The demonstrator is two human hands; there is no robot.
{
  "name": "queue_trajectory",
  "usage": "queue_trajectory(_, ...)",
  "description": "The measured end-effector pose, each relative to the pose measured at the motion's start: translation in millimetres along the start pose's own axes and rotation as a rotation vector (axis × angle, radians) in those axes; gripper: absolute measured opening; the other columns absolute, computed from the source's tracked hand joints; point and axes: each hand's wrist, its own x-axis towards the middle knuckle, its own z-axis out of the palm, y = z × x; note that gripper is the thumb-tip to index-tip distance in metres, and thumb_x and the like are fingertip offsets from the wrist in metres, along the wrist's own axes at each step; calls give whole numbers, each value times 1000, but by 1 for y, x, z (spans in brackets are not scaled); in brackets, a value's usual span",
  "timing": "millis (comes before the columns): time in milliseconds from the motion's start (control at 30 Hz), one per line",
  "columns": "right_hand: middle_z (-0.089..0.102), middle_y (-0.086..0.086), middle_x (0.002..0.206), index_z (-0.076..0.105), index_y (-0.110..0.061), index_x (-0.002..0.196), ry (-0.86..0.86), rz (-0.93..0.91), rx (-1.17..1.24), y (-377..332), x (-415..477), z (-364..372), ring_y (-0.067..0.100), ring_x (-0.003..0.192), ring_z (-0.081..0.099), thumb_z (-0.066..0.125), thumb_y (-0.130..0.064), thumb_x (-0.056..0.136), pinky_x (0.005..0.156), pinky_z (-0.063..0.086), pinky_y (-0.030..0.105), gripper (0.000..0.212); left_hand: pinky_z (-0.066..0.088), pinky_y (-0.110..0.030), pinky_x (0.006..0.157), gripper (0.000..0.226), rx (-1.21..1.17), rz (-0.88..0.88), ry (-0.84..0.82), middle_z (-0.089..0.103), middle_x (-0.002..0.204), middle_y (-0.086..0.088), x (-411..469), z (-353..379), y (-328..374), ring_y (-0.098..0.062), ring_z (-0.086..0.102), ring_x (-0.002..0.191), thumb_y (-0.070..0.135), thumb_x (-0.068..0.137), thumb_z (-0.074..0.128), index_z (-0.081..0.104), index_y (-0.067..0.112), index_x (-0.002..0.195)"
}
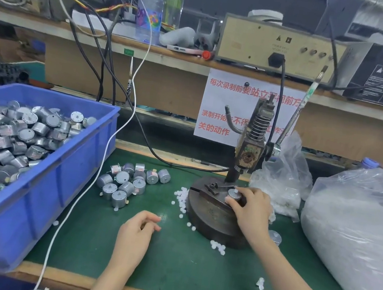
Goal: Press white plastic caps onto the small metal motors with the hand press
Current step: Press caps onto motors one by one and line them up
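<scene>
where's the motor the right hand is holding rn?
Head view, right of centre: the motor sits on the hand press base, gripped by the right hand.

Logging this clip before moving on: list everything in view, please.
hand press: one, dark metal, centre-right on mat
motor on press: one, silver, on its base
loose motors: about a dozen, silver, left of press
bin: one, blue, far left, full of motors
white caps: many, scattered round press base
bags: two, clear, right side
mat: one, green
box: one, beige, shelf
bottle: one, clear, shelf
right hand: grips motor on press
left hand: curled above mat, contents unclear
</scene>
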Motion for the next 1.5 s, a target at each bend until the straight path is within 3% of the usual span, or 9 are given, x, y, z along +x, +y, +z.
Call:
queue_trajectory(400, 48, 9, 132, 51, -17, 131, -98, 81, -19, -16, 14, 4, 28, 124, 37, 57, -43, 88, 101, 29, 36, 50, 39, -19, 59, 28, 19, 5, 2, 68, 70, 2, 1, 1, -1, -27, 57, 71, -2, 85, 49, 64, 20, 78)
queue_trajectory(567, 37, 5, 144, 27, -16, 145, -58, 274, 661, -10, 32, -28, 21, 113, 50, 44, -5, 89, 89, 45, 26, 59, 41, -23, 62, 29, 20, -1, 16, 68, 67, 3, 2, 0, -4, -29, 59, 74, -2, 84, 49, 64, 21, 74)
queue_trajectory(667, 32, 3, 149, 25, -16, 145, 21, 282, 894, -12, 61, -65, 20, 132, 36, 41, 3, 89, 104, 32, 32, 62, 42, -27, 64, 30, 26, -5, 16, 68, 65, 2, 4, 2, -5, -31, 60, 75, -4, 83, 49, 64, 20, 73)
queue_trajectory(800, 55, -3, 114, 42, -13, 126, 19, 203, 976, -38, 98, -112, 4, 91, 53, 39, 6, 86, 68, 47, 15, 44, 40, -24, 59, 30, 15, -17, 28, 67, 63, 3, 3, 3, -3, -22, 54, 65, -4, 82, 48, 64, 19, 73)
queue_trajectory(900, 57, -2, 101, 46, -10, 119, 61, 215, 1058, -50, 116, -132, 9, 90, 52, 42, 6, 84, 89, 43, 30, 38, 39, -23, 58, 29, 12, -21, 37, 67, 62, 3, 2, 3, -1, -21, 54, 64, -3, 82, 49, 64, 19, 72)
queue_trajectory(1033, 51, 0, 90, 52, -14, 108, 166, 203, 1169, -52, 101, -137, 10, 81, 51, 42, 1, 87, 74, 43, 24, 28, 39, -22, 57, 29, 32, -17, 26, 67, 62, 3, 2, 2, -2, -26, 57, 67, -3, 82, 49, 64, 19, 72)
queue_trajectory(1233, 50, -7, 77, 46, -19, 71, 288, 97, 1278, -47, 38, -110, 8, 83, 50, 45, 0, 89, 88, 41, 25, 27, 41, -26, 61, 27, 61, -2, 30, 67, 65, 1, 1, 1, -1, -33, 60, 74, -4, 83, 48, 64, 17, 74)
queue_trajectory(1367, 52, -6, 84, 50, -20, 79, 337, 110, 1324, -53, 39, -111, 6, 86, 52, 45, 0, 90, 82, 41, 20, 23, 45, -31, 68, 28, 61, -6, 29, 67, 65, 0, -1, 2, 2, -28, 62, 75, -4, 83, 48, 64, 17, 73)
queue_trajectory(1500, 51, -3, 116, 42, -19, 122, 501, 269, 1214, -35, 29, -89, 8, 107, 52, 44, -3, 91, 88, 43, 20, 35, 46, -32, 69, 28, 63, 2, 27, 67, 64, -1, -1, 0, 3, -27, 63, 74, -4, 82, 48, 64, 17, 72)
